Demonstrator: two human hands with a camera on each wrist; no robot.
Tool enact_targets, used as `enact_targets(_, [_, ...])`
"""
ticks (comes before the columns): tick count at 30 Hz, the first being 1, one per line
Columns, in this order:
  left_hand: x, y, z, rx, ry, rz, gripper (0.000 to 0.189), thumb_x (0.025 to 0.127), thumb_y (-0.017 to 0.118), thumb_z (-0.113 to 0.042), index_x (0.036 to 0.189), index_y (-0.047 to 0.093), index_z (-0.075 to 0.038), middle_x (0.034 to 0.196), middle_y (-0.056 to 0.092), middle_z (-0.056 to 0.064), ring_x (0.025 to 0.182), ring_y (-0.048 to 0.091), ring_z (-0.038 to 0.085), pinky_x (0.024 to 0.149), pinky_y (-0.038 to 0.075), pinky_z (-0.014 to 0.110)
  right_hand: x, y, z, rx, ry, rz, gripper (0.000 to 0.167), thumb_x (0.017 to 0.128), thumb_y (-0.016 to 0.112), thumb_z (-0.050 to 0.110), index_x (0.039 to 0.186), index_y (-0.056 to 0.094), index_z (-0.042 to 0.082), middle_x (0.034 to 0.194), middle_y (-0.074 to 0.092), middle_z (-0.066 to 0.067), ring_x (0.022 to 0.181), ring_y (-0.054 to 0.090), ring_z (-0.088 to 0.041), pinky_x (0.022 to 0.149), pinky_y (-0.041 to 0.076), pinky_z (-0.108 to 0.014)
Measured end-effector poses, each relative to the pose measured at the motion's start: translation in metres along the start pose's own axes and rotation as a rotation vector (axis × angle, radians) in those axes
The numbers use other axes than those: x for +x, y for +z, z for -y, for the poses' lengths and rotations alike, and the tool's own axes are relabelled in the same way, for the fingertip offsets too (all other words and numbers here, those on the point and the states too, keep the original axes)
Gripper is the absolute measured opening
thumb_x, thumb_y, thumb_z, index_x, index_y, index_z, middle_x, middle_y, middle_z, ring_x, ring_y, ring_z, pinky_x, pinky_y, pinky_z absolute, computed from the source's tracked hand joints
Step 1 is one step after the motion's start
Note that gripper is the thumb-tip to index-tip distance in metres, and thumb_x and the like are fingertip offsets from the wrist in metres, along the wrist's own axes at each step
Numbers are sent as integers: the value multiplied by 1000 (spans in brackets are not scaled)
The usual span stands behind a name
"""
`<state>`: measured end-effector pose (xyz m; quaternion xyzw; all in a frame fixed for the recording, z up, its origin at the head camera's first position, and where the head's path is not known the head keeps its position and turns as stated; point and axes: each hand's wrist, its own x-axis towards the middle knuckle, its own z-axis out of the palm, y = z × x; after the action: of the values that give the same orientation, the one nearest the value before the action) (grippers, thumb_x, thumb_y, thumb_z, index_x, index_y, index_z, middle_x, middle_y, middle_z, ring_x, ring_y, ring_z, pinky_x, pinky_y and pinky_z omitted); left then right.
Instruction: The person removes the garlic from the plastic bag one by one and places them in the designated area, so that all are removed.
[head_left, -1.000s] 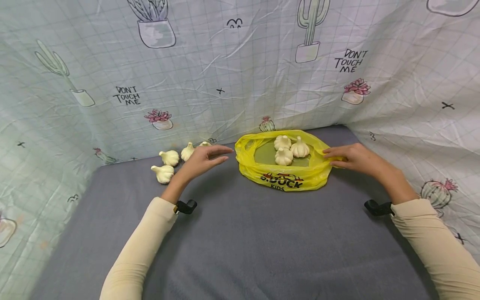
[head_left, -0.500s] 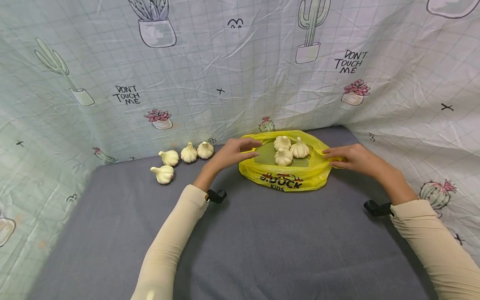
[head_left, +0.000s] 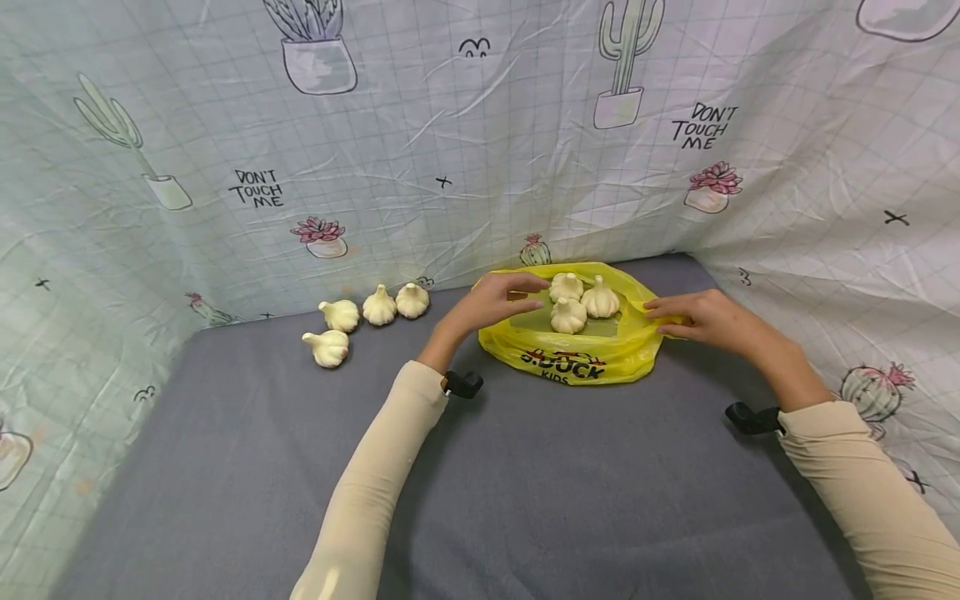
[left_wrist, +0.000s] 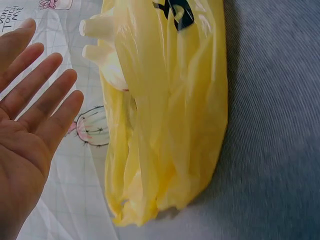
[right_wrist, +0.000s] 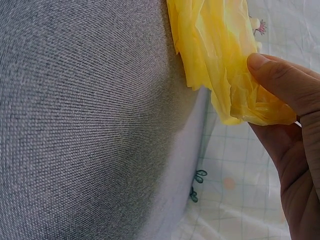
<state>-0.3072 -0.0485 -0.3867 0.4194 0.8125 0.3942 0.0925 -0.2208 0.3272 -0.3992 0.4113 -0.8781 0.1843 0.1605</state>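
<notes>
A yellow plastic bag [head_left: 573, 357] with black lettering stands on the grey cloth, its mouth spread wide. Three garlic bulbs [head_left: 568, 315] sit inside it. My left hand [head_left: 495, 302] is over the bag's left side, fingers extended towards the bulbs but apart from them. The left wrist view shows that hand [left_wrist: 35, 115] with straight fingers and nothing in it, beside the bag [left_wrist: 170, 110]. My right hand [head_left: 708, 317] pinches the bag's right edge; in the right wrist view, thumb and fingers grip the crumpled plastic [right_wrist: 260, 102].
Several more garlic bulbs [head_left: 379, 306] lie on the grey cloth [head_left: 570, 492] at the back left. A printed curtain [head_left: 420, 125] with cactus drawings hangs right behind the bag and along both sides.
My left hand has moved right, from near the loose garlic bulbs to over the bag's left side. The right hand keeps its hold on the bag's edge. Garlic inside the bag stays put.
</notes>
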Motion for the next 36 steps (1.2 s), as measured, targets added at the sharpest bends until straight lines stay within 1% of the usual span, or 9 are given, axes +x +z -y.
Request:
enact_targets(4, [5,3,0,-20,3,5,44,101,67,-27,139,62,-5,139,62,14,128,59,29,103,50,32,0,1,0,-8,1,-2,35,77,83,-5,110,78,3,114,75,-14,83,69,-15,61,44,-16])
enact_targets(9, [11,5,0,-22,-6,16,46,100,68,-30,138,63,-6,138,63,14,128,58,33,103,50,37,-1,3,-1,7,14,6,33,79,83,-3,111,78,3,115,75,-14,76,60,-8,58,40,-15])
enact_targets(13, [16,6,0,-41,-40,50,47,99,69,-30,140,62,-8,141,61,13,131,56,32,105,49,35,0,4,1,4,9,-6,33,78,83,-3,110,78,3,115,75,-14,80,66,-12,60,41,-16])
enact_targets(19, [27,8,3,-68,-81,84,50,98,71,-32,142,61,-13,141,62,6,130,58,25,104,49,34,0,5,0,-26,-10,-19,34,75,86,-1,108,79,4,113,75,-13,89,74,-25,68,55,-27])
enact_targets(22, [33,10,4,-121,-80,100,49,97,72,-27,142,61,-12,140,63,5,128,59,19,102,50,32,0,6,-3,-36,-25,-26,35,73,87,-1,106,80,4,112,76,-12,91,74,-28,71,59,-37])
enact_targets(25, [38,13,8,-219,-71,123,47,97,72,-19,141,61,-9,141,63,6,128,59,15,101,51,30,1,7,-3,-27,-25,-28,35,72,87,-2,106,80,4,112,76,-12,92,75,-29,71,59,-42])
enact_targets(31, [43,21,21,-410,-109,158,39,98,67,-3,137,64,-1,139,63,12,127,60,17,101,52,32,1,11,-3,-27,7,-9,33,75,86,-1,107,80,5,113,75,-12,94,74,-30,73,59,-43])
enact_targets(33, [43,24,24,-440,-117,155,36,98,66,-2,135,65,0,137,64,12,125,60,18,101,52,34,0,12,-2,-26,10,-10,33,75,86,-2,106,80,5,113,75,-12,94,74,-30,73,59,-42])
enact_targets(36, [42,28,27,-428,-111,123,31,99,66,-5,130,69,-1,133,67,9,123,61,17,99,53,35,-1,13,-2,-13,9,-12,32,76,85,-4,106,80,4,113,76,-12,89,75,-26,67,58,-32])
